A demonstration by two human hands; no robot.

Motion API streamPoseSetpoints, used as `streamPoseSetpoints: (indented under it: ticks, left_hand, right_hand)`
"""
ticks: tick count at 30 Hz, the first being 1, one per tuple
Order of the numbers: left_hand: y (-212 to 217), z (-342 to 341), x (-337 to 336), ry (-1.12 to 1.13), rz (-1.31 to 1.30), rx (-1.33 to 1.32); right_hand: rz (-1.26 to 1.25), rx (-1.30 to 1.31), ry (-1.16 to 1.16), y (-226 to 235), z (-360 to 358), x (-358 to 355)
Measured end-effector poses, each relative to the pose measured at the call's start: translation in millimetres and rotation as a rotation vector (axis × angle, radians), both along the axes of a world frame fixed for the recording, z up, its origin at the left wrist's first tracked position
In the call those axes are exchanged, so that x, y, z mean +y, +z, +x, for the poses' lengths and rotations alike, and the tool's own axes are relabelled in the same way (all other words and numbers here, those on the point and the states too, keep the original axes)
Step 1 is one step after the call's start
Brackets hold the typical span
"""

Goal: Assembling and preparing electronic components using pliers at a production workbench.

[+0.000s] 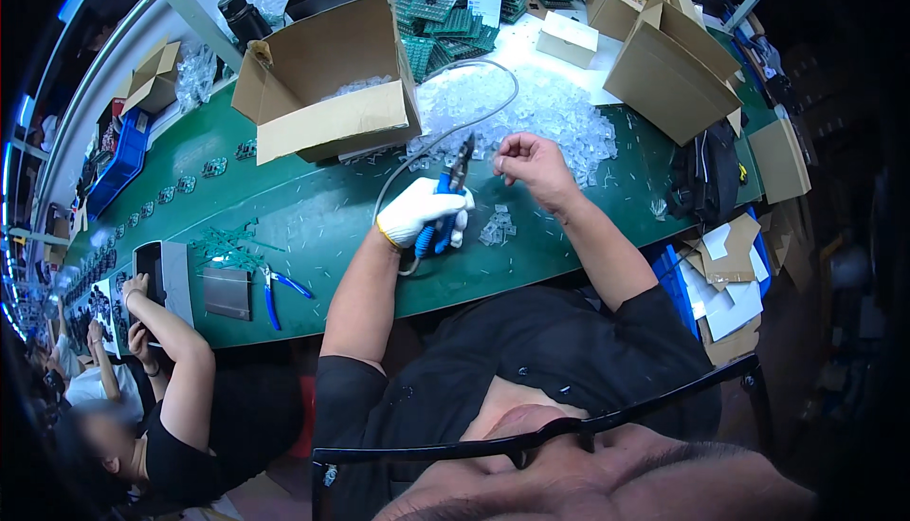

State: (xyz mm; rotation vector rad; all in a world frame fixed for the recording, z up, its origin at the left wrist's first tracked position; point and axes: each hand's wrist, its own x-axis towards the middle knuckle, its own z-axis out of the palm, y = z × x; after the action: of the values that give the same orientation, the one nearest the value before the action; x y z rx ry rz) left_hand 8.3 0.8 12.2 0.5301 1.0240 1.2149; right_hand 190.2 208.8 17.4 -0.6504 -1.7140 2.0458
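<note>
I am closing my gloved left hand [422,213] around the blue cutter [445,203], pointing to one o'clock, while my right hand [533,165] is pinching a tiny clear piece for trimming.

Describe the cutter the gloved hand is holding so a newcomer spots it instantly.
On the green bench, find the open cardboard box; just right and nearer, the white-gloved left hand grips a blue-handled cutter. Unlike the loose blue-handled pliers lying further left, it trails a grey hose.
</note>
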Motion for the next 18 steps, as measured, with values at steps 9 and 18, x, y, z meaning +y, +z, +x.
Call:
streamPoseSetpoints:
  ticks: [9,18]
  left_hand:
    - [-10.9,-6.4,-1.7,-0.004,0.054,-0.043]
    - [-14.1,-5.8,-0.6,-0.004,0.047,-0.133]
  right_hand:
    - [0.635,-0.39,0.136,-3.9,35.7,-21.6]
    - [1.147,-0.245,-0.086,-21.5,-31.8,-10.8]
